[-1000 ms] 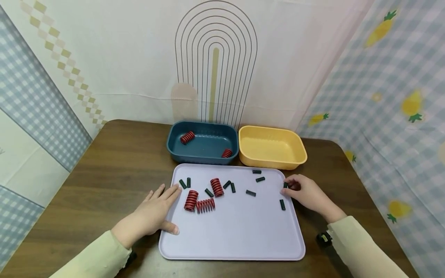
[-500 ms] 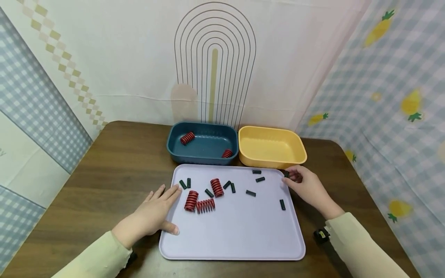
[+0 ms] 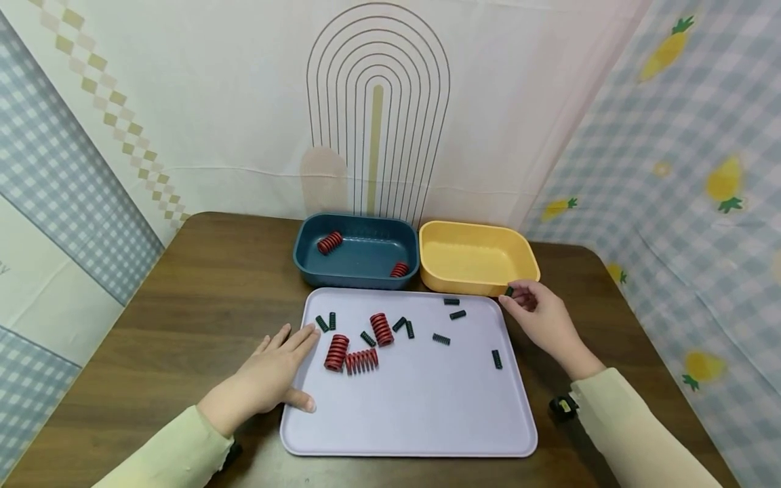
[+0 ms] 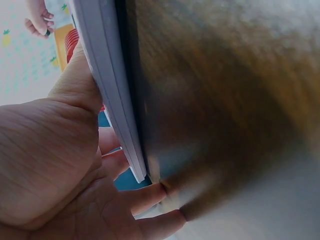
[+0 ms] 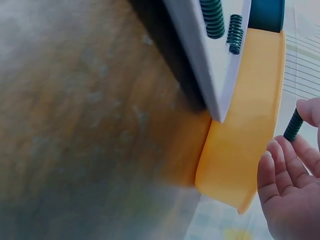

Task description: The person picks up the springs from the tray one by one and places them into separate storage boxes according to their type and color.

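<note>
Red springs (image 3: 381, 329), dark green springs (image 3: 441, 339), pale lilac tray (image 3: 415, 413)
Teal left bin (image 3: 354, 279), yellow right bin (image 3: 457, 282), brown wood-grain table (image 3: 152, 305); right-hand cloth (image 3: 665, 203) blue-and-white checked.

There were five red springs (image 3: 382, 329), three on the single tray (image 3: 427, 400) and two showing in the blue tub (image 3: 360, 256). Green springs (image 3: 497, 359) came to ten, nine on the tray and one in the right hand (image 3: 549, 325). The yellow tub (image 3: 476, 257) made two tubs; the left hand (image 3: 265, 376), two hands.

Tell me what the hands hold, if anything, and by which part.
The right hand pinches a dark green spring, apparently by its ends; the left hand only rests on the tray.
</note>
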{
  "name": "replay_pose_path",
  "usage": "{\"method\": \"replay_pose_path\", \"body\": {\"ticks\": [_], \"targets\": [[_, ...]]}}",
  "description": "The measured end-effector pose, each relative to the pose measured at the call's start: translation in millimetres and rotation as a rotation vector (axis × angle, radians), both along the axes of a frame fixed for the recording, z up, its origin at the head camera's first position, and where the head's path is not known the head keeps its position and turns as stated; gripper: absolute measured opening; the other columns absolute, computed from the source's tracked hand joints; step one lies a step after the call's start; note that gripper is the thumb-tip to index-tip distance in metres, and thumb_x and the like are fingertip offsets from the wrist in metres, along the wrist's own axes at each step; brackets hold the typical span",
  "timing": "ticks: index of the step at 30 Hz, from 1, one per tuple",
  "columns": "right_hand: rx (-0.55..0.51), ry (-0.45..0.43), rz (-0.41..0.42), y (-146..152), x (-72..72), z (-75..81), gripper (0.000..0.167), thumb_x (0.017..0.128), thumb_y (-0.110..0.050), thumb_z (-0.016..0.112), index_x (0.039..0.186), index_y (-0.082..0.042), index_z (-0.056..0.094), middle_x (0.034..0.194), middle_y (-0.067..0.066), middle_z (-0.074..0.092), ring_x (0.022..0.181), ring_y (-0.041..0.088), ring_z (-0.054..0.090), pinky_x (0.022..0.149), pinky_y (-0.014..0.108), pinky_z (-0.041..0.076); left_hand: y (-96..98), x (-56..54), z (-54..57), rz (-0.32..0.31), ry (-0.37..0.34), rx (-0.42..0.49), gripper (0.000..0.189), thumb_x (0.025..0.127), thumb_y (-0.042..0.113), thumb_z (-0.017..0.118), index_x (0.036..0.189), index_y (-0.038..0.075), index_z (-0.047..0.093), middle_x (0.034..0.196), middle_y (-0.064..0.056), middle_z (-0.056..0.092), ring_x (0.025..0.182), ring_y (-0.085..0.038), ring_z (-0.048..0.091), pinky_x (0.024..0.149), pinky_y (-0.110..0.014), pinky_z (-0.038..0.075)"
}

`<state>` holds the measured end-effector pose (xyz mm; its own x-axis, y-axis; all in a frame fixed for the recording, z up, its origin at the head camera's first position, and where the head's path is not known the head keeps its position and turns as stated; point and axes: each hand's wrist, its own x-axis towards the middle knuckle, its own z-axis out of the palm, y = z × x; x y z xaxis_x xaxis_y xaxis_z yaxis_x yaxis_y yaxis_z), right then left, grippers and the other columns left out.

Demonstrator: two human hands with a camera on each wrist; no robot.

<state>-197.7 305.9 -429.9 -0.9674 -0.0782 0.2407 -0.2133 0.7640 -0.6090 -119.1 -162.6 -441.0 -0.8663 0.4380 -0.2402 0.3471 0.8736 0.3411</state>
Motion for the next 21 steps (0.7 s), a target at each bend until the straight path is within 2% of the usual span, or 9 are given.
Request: {"method": "replay_pose_path", "body": {"ticks": [4,11,18,21], "targets": [[-0.008,0.037,0.019,-3.5,-5.0,1.8,0.038,0.092,-0.033,0.067,0.115,-0.003,0.063,0.093,0.007,0.063,0.080,0.019,0.057,0.066,0.016,0.046,-0.4,0.5,0.4,0.002,0.007,0.000,0.113,0.064,0.057,0.079,0.152,0.006,0.030,0.158,-0.013,0.022,0.140,-0.048,0.018,0.105,-0.068,0.019],[-0.002,0.028,0.022,-5.9,-14.4,8.5,0.042,0.093,-0.033,0.065,0.120,-0.001,0.061,0.097,0.009,0.063,0.084,0.020,0.057,0.068,0.017,0.046,0.7,1.6,-1.8,0.011,-0.013,-0.016,0.114,0.063,0.057,0.080,0.152,0.006,0.030,0.158,-0.012,0.022,0.141,-0.047,0.017,0.106,-0.067,0.019],[0.005,0.029,-0.036,-10.4,-32.1,14.0,0.045,0.095,-0.033,0.062,0.124,0.001,0.059,0.106,0.014,0.061,0.095,0.027,0.058,0.077,0.038,0.051,0.5,0.1,0.6,0.016,-0.002,-0.019,0.113,0.064,0.056,0.080,0.152,0.006,0.030,0.158,-0.012,0.021,0.141,-0.047,0.017,0.106,-0.068,0.019],[-0.002,0.015,-0.074,-11.5,-38.5,12.7,0.047,0.094,-0.033,0.063,0.125,0.002,0.058,0.109,0.016,0.060,0.098,0.029,0.056,0.078,0.043,0.050,1.0,0.5,0.5,0.013,-0.008,-0.018,0.113,0.064,0.056,0.080,0.152,0.006,0.030,0.159,-0.012,0.021,0.141,-0.046,0.017,0.106,-0.067,0.019]]}}
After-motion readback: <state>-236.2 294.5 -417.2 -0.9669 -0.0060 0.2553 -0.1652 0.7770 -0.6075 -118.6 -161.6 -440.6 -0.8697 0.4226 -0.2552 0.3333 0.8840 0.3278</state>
